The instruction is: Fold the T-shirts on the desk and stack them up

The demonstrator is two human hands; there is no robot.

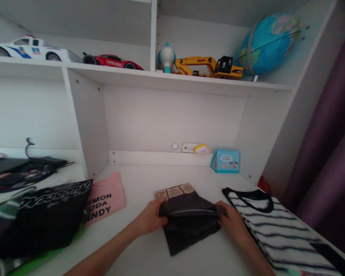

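A dark grey folded garment (pixel 189 222) with a strip of printed pictures along its far edge lies on the white desk (pixel 149 253) in front of me. My left hand (pixel 151 220) grips its left edge, fingers curled over the fold. My right hand (pixel 232 222) grips its right edge the same way. The upper layer is lifted slightly between the two hands.
A black-and-white striped shirt (pixel 278 230) lies at the right, a pink printed shirt (pixel 107 199) and a black printed garment (pixel 43 218) at the left. A blue calendar (pixel 226 161) stands by the back wall. Toy cars, a yellow excavator (pixel 209 67) and a globe (pixel 267 44) sit on the shelf above.
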